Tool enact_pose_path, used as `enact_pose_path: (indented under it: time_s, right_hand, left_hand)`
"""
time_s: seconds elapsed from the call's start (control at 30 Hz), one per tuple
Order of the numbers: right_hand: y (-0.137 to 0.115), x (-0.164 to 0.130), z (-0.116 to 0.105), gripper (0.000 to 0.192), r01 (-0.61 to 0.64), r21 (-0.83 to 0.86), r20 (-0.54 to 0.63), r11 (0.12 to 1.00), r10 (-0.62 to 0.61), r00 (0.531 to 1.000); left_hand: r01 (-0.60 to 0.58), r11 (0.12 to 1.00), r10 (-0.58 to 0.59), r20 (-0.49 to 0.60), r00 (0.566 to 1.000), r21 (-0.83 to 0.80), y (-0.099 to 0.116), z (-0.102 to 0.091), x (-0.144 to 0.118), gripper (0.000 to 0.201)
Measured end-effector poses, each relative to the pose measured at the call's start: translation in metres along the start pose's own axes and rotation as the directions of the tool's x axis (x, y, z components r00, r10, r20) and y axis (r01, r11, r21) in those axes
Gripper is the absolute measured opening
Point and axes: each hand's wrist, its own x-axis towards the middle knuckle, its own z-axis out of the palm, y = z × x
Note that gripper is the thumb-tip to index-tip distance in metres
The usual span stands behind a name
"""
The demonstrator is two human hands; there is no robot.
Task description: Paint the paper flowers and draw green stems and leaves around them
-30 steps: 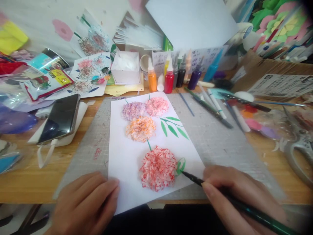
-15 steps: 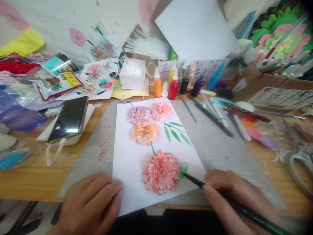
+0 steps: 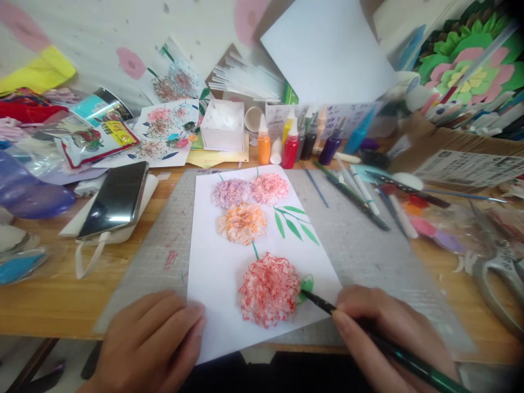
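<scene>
A white sheet of paper (image 3: pixel 229 262) lies on the grey mat, bearing purple, pink, orange and red ruffled flowers. My left hand (image 3: pixel 149 333) rests palm down at the sheet's lower left edge, its fingers loosely bent and side by side; the thumb is hidden. Held in my right hand (image 3: pixel 393 327) is a green brush pen (image 3: pixel 405 355) with a dark tip. That tip touches a partly coloured green leaf (image 3: pixel 306 286) beside the red flower (image 3: pixel 269 289). Higher on the sheet is a painted sprig of green leaves (image 3: pixel 293 225).
Paint bottles (image 3: pixel 290 147) stand behind the grey mat (image 3: pixel 159 262). Pens (image 3: pixel 356 194) lie at its upper right. Scissors (image 3: pixel 499 273) are at the far right, near a cardboard box (image 3: pixel 470 147). On the left lies a phone (image 3: pixel 117 199) with a white cable.
The brush pen's tip has shifted slightly down and left on the leaf, my right hand moving left with it. More of the leaf's lower part looks green. My left hand stays put.
</scene>
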Motion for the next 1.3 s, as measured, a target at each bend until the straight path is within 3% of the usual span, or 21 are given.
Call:
enact_pose_path:
  time_s: [0.1,0.23,0.57,0.7,0.83,1.03,1.2,1.3]
  right_hand:
    - [0.000,0.000,-0.001,0.010,-0.040,-0.022,-0.032,0.999,0.039,0.999]
    - [-0.001,-0.001,-0.003,0.012,-0.001,-0.013,0.000,1.000,0.001,1.000]
    - [-0.003,-0.003,0.001,0.012,-0.138,0.007,-0.062,0.990,0.138,0.988]
    - [-0.004,-0.003,0.001,0.011,-0.120,0.033,-0.015,0.992,0.120,0.993]
    - [-0.004,-0.005,0.003,0.013,-0.197,0.018,-0.104,0.980,0.198,0.975]
    - [-0.004,-0.005,0.004,0.011,-0.184,-0.008,-0.127,0.983,0.182,0.975]
    - [-0.005,-0.005,0.000,0.010,-0.047,0.022,-0.031,0.999,0.047,0.998]
    - [-0.005,-0.005,0.000,0.010,-0.128,-0.008,-0.084,0.992,0.126,0.988]
  left_hand:
    - [0.005,1.000,-0.005,0.010,1.000,-0.006,-0.001,0.001,-0.001,0.009]
    - [0.023,1.000,-0.023,0.032,0.999,-0.010,0.000,0.000,0.000,0.008]
    - [-0.043,0.998,0.042,0.011,0.999,0.053,0.000,-0.002,0.005,0.006]
    - [-0.028,0.999,0.028,0.000,1.000,0.019,-0.001,0.001,-0.001,0.007]
    - [0.021,1.000,-0.021,-0.002,1.000,-0.008,-0.005,0.005,-0.011,0.007]
    - [-0.013,1.000,0.013,0.000,1.000,0.006,-0.003,0.005,-0.007,0.007]
    - [-0.012,1.000,0.013,-0.003,1.000,0.020,-0.003,0.003,-0.004,0.007]
    - [-0.028,0.999,0.028,-0.003,1.000,0.023,-0.002,0.002,-0.001,0.007]
